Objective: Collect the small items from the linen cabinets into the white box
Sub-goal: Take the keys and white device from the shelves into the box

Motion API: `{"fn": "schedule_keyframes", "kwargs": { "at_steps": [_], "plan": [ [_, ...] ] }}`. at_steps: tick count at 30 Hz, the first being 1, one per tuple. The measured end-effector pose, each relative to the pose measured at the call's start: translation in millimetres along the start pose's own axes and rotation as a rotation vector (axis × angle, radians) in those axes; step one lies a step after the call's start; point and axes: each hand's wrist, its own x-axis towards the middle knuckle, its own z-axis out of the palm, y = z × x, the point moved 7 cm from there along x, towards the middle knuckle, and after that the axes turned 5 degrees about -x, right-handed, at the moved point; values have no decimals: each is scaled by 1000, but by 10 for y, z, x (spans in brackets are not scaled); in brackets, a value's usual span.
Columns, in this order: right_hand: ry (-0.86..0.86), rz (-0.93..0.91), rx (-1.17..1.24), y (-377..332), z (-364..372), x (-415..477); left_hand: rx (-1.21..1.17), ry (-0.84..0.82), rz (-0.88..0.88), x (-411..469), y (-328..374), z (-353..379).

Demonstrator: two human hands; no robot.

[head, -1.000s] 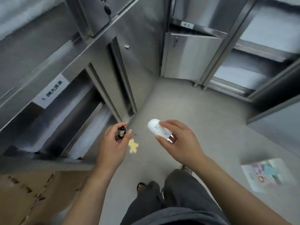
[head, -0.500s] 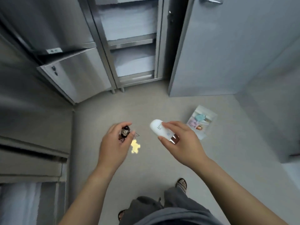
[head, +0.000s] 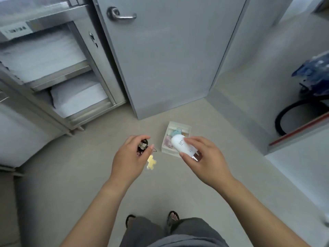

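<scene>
**Both hands loaded, standing short of the white box**

Left hand [head: 131,157]: grip clamped by thumb and fingertips on a small dark clip bundle [head: 142,147]. A yellow figure-shaped charm [head: 151,162] dangles under it. What links the charm to the bundle is too small to tell.

Right hand [head: 204,157]: grip clamped on a white bottle [head: 181,145], rounded end forward, silvery cap end toward the palm.

White box [head: 179,124]: on the floor [head: 89,175], near its far edge at the foot of the grey door [head: 169,59]. Pastel items already lie inside. In this view the bottle overlaps the box; its height above the box cannot be read.

Risks, as judged:
- Released from standing height, the bottle would likely bounce off the rim or roll away.
- The box looks light, so a hard drop could tip it or scatter what it holds.
- The pinch on the clip bundle is shallow, so the charm or a clip may slip out on the way down.

Room: a steel linen cabinet [head: 99,68] at the floor's left edge holds folded white linen [head: 76,97] on open shelves. At the right edge are a black hose [head: 284,118] and blue bags [head: 315,73].
</scene>
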Motion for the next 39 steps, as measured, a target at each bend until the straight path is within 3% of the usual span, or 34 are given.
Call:
{"fn": "schedule_keyframes", "kwargs": {
  "at_steps": [16,24,31,39],
  "plan": [
    [63,182,-43,1105,-665,1858,-142,-170,27,2313,618,1400],
    [168,228,20,1439,-1011,2692,-66,-254,87,3316,908,1687],
    [-69,61,47,1507,-762,3649,30,-71,-43,3786,680,1631],
    [-397,-253,28,1831,-581,4899,127,170,-367,4025,495,1906]
  ]
}}
